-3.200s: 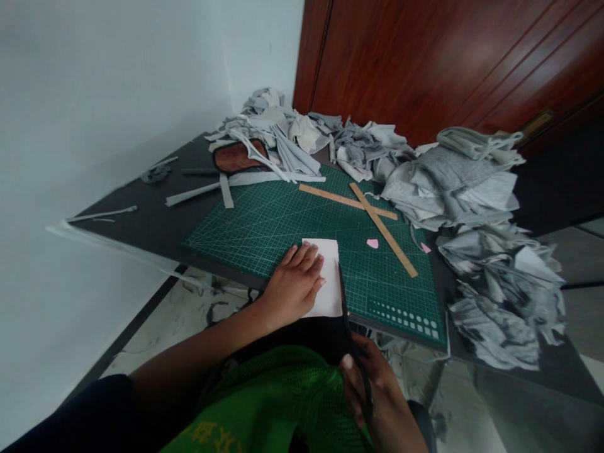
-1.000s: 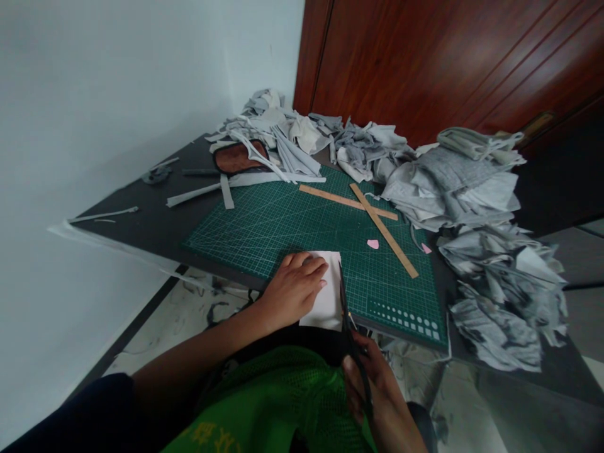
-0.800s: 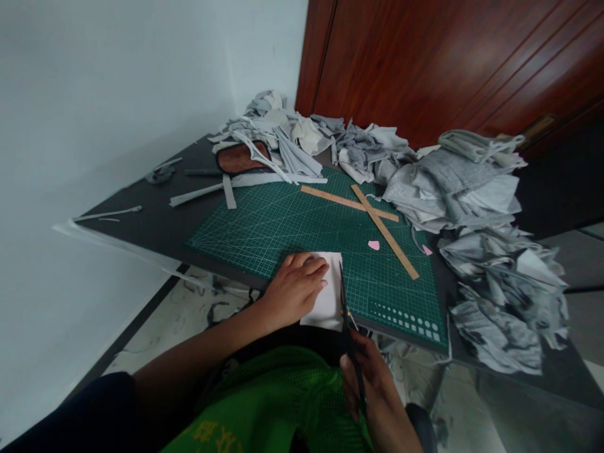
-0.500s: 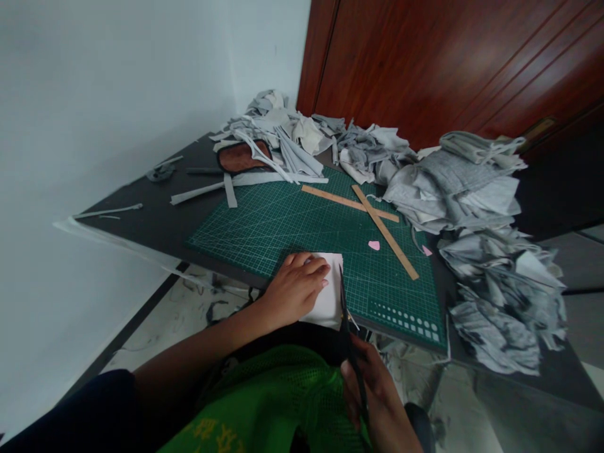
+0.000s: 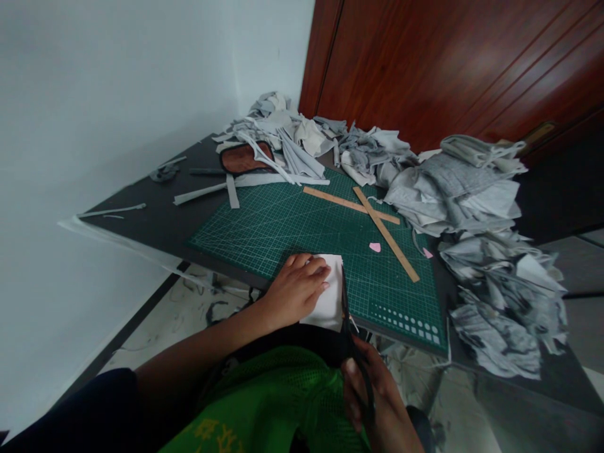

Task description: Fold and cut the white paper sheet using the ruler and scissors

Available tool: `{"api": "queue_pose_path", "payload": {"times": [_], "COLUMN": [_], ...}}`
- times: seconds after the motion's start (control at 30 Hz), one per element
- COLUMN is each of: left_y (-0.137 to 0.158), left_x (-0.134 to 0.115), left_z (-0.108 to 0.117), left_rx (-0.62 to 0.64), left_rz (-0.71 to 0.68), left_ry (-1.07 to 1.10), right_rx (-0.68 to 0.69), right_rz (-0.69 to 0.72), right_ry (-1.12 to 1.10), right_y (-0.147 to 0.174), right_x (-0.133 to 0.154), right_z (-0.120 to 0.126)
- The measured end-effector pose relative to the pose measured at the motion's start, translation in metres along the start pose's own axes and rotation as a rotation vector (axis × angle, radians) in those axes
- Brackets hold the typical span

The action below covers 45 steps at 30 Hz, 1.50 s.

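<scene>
Fabric scraps [image 5: 309, 141] line the far edge of a dark table [image 5: 160, 228]; a green cutting mat [image 5: 264, 229] lies along the near edge, crumpled cloth [image 5: 503, 336] toward the right, a pale strip [image 5: 113, 211] by the left corner.

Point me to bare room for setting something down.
Freest: the left half of the green mat, between the long pale strip and left hand. Smaller: between the larger pink scrap and printed dots. Crowded: the table along its far and right sides, under fabric piles.
</scene>
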<state>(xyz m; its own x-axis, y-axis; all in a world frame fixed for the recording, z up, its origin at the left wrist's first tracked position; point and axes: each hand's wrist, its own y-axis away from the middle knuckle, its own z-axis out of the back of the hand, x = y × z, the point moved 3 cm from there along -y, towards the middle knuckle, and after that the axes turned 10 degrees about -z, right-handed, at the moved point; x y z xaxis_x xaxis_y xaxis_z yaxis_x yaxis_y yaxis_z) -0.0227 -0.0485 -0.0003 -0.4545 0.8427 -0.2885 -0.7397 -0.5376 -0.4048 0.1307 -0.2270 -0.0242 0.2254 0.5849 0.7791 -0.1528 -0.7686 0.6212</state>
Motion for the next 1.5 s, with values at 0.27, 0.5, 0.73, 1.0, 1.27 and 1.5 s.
{"api": "queue_pose_path", "payload": {"times": [0.27, 0.5, 0.73, 1.0, 1.27, 1.5], "left_y": [-0.001, 0.001, 0.000, 0.000, 0.000, 0.000], "left_x": [0.000, 0.000, 0.000, -0.001, -0.001, -0.001], "left_z": [0.000, -0.001, 0.000, 0.002, 0.002, 0.001], "left_rx": [-0.004, -0.003, 0.002, 0.007, 0.003, 0.011], "left_rz": [-0.011, -0.005, -0.002, 0.004, 0.008, 0.005], "left_ry": [-0.009, 0.004, 0.001, 0.020, 0.021, 0.008], "right_rx": [0.021, -0.010, -0.008, -0.020, -0.013, 0.007], "right_rz": [-0.015, -0.056, -0.055, -0.033, -0.047, -0.043], "right_ry": [-0.007, 0.010, 0.032, 0.043, 0.044, 0.060], "right_y": [-0.004, -0.005, -0.007, -0.002, -0.002, -0.003], "right_x": [-0.012, -0.019, -0.021, -0.012, -0.009, -0.009], "right_z": [0.006, 0.009, 0.010, 0.004, 0.003, 0.004]}}
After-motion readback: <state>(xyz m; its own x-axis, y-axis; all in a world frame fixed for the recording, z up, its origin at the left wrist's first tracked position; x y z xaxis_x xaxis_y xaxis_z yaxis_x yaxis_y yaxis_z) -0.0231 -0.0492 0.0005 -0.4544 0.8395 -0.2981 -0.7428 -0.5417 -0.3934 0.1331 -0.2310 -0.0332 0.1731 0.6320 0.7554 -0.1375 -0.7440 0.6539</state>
